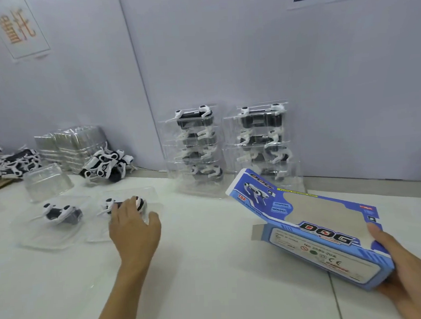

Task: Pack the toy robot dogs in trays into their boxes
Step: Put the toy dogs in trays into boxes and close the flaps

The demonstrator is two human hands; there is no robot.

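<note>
My right hand (406,273) grips the near end of a blue "DOG" box (314,229), held tilted above the white table with its end flap open toward the far left. My left hand (132,228) reaches over a clear tray (150,200) holding a black-and-white toy robot dog (139,203); its fingers are spread and touch the toy. A second tray with a dog (60,214) lies just to the left of it.
Two stacks of filled trays (196,150) (262,143) lean against the back wall. Loose toy dogs (106,164) and a stack of empty clear trays (70,145) sit at the back left, with one empty tray (47,181) in front. More dogs (5,162) pile at the far left.
</note>
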